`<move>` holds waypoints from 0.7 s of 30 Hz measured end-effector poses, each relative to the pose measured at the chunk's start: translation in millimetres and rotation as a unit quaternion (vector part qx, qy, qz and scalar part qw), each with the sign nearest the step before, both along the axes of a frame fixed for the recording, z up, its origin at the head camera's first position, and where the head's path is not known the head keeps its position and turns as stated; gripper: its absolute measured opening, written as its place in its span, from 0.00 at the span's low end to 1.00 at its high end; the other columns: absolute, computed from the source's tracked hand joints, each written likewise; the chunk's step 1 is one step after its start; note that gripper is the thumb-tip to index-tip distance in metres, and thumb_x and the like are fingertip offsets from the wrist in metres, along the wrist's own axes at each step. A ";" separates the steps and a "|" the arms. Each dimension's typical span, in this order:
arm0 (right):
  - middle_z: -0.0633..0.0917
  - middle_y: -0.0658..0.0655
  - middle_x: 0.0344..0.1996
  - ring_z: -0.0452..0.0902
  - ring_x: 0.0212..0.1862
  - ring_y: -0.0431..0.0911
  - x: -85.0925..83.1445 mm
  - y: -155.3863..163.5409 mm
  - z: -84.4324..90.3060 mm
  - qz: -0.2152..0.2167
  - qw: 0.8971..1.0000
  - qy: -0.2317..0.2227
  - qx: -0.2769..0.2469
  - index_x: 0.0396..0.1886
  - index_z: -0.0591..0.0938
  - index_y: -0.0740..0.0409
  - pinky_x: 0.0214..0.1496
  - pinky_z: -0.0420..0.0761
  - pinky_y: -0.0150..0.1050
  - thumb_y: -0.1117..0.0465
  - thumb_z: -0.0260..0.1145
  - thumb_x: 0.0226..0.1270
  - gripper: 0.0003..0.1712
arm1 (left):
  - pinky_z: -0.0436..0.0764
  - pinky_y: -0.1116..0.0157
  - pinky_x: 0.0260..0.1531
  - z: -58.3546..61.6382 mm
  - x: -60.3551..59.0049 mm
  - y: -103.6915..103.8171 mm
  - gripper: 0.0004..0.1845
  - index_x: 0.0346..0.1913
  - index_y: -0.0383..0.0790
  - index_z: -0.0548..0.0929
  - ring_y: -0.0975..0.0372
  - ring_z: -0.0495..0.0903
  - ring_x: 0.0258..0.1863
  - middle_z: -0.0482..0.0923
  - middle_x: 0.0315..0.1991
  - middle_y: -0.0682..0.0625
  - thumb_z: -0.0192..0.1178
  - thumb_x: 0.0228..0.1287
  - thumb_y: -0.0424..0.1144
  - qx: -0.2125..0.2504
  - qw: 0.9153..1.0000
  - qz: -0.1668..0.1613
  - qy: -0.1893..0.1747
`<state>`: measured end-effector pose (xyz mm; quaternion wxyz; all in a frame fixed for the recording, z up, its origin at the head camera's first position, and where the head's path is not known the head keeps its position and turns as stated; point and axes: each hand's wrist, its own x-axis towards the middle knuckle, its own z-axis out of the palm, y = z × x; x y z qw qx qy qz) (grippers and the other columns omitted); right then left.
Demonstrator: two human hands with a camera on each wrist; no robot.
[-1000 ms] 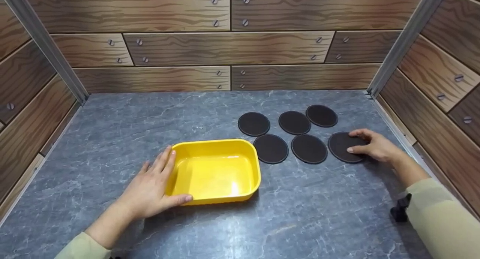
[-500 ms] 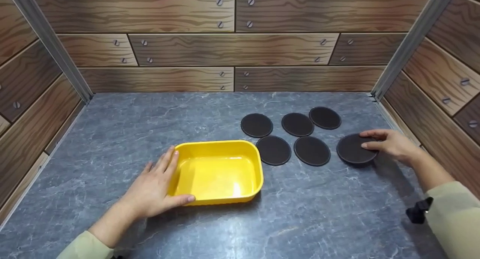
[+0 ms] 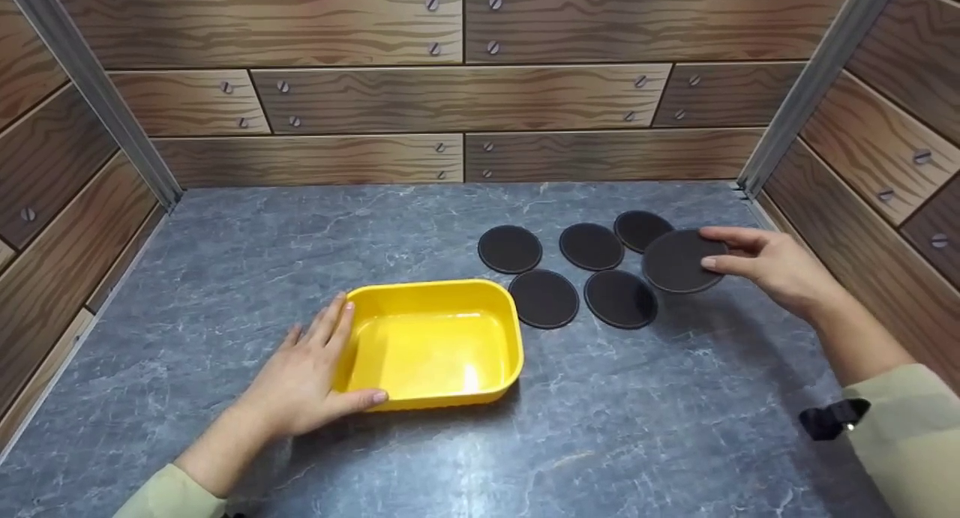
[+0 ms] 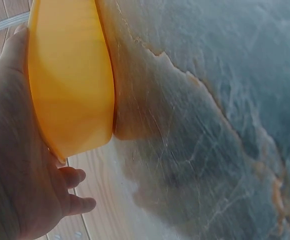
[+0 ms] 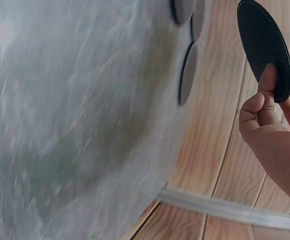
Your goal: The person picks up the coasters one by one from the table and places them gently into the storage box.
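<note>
Now the right hand (image 3: 776, 267) pinches a black coaster (image 3: 679, 261) in its fingers, lifted above the worktop (image 3: 600, 428); the left hand (image 3: 300, 383) rests open-fingered against the yellow tray (image 3: 435, 342).

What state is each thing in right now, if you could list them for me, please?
yellow tray: upright on the table, empty.
left hand: rests against the tray's left side.
right hand: pinches one coaster.
held coaster: lifted off the table.
five other coasters: flat on the table.
</note>
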<state>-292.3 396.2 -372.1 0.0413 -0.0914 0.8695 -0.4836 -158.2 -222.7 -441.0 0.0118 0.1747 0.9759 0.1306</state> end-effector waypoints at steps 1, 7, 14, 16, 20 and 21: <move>0.90 0.42 0.49 0.87 0.47 0.33 1.6 -6.4 1.7 0.007 1.000 0.000 -0.016 0.74 0.74 0.70 0.49 0.81 0.24 0.62 0.74 0.74 0.35 | 0.57 0.31 0.74 0.0 0.1 -0.2 0.69 0.86 0.33 0.47 0.39 0.55 0.82 0.39 0.86 0.37 0.48 0.60 0.86 0.000 1.000 0.001 -0.002; 0.91 0.48 0.51 0.89 0.48 0.38 10.9 -44.2 9.8 0.049 0.993 0.000 -0.109 0.73 0.75 0.71 0.49 0.85 0.29 0.70 0.73 0.71 0.32 | 0.57 0.30 0.73 0.9 -0.3 -0.8 0.68 0.86 0.33 0.47 0.40 0.54 0.82 0.39 0.87 0.38 0.50 0.61 0.85 0.000 1.000 0.001 -0.007; 0.91 0.52 0.49 0.88 0.47 0.40 21.7 -85.4 16.3 0.076 0.992 0.008 -0.103 0.72 0.76 0.71 0.49 0.87 0.33 0.69 0.74 0.70 0.33 | 0.57 0.30 0.73 1.9 -0.4 -0.4 0.68 0.86 0.33 0.47 0.40 0.55 0.82 0.39 0.87 0.37 0.51 0.62 0.84 -0.004 1.000 0.003 -0.011; 0.91 0.54 0.48 0.88 0.47 0.41 24.9 -96.3 17.0 0.086 0.991 0.008 -0.104 0.72 0.76 0.71 0.49 0.87 0.33 0.69 0.75 0.69 0.33 | 0.57 0.30 0.73 2.1 -0.1 -0.3 0.68 0.86 0.33 0.47 0.39 0.55 0.81 0.38 0.87 0.37 0.51 0.62 0.84 -0.005 1.000 0.003 -0.011; 0.90 0.57 0.47 0.89 0.47 0.43 30.1 -116.4 17.1 0.111 0.987 0.006 -0.113 0.71 0.77 0.71 0.50 0.87 0.34 0.71 0.75 0.68 0.33 | 0.56 0.30 0.74 2.2 0.3 0.0 0.68 0.86 0.34 0.46 0.39 0.54 0.82 0.38 0.87 0.37 0.50 0.62 0.84 -0.004 1.000 0.004 -0.015; 0.90 0.58 0.47 0.89 0.46 0.43 31.2 -121.2 16.8 0.118 0.986 0.006 -0.115 0.71 0.77 0.71 0.50 0.87 0.34 0.71 0.75 0.68 0.33 | 0.56 0.30 0.74 2.2 0.3 -0.1 0.68 0.86 0.34 0.46 0.40 0.54 0.82 0.38 0.87 0.37 0.50 0.62 0.84 -0.004 1.000 0.004 -0.017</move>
